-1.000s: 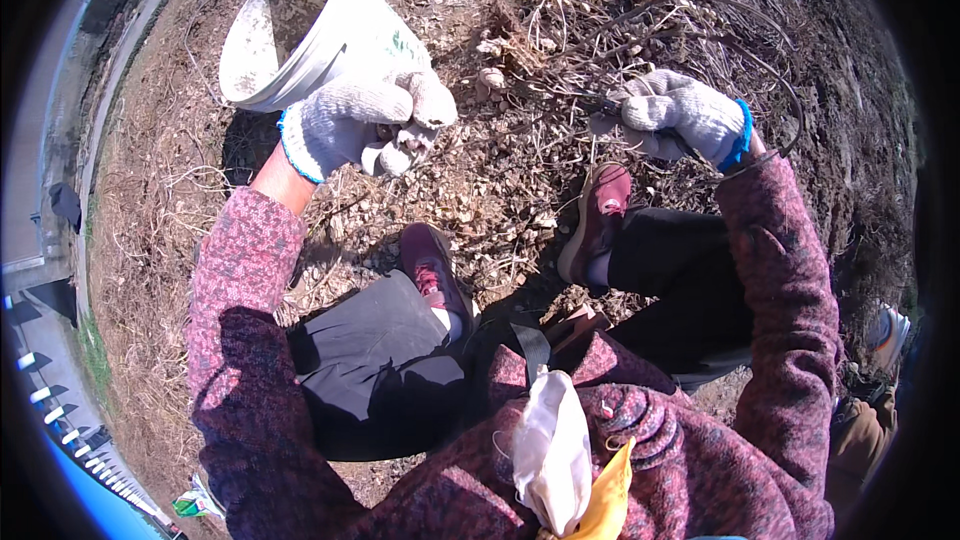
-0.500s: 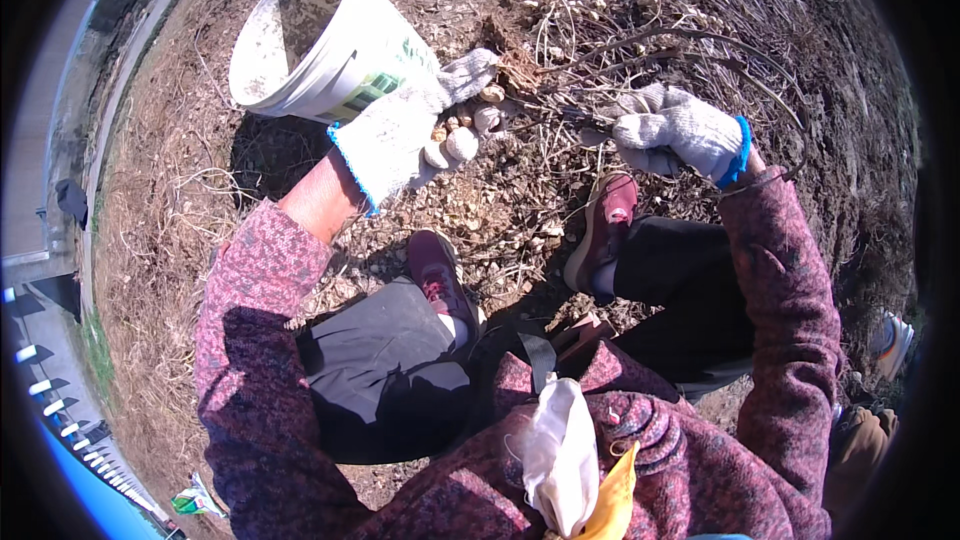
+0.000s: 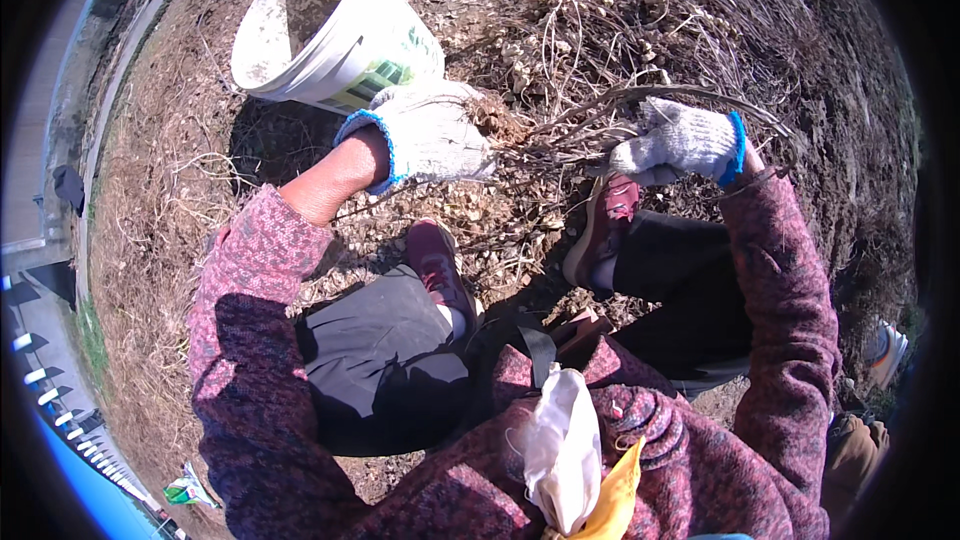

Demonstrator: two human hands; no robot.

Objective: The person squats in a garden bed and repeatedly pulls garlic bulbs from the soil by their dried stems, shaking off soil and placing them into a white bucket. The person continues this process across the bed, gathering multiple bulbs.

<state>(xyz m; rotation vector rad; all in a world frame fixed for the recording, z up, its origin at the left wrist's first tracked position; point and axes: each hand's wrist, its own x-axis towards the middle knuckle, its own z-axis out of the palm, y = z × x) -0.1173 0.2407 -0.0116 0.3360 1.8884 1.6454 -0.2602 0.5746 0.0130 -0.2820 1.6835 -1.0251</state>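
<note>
Gloved left hand lies just beside the white bucket, at the root end of the dried plant bundle; its fingers are hidden, so I cannot tell its grip. Stems stretch rightward over the ground to the right hand, pinching them.

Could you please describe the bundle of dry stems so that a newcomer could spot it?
From the white bucket at upper left, go down and right to the gloved left hand, then across to the gloved right hand. The bundle of dry stems spans the gap between them. Unlike the loose stems heaped beyond, it is held in the right hand.
</note>
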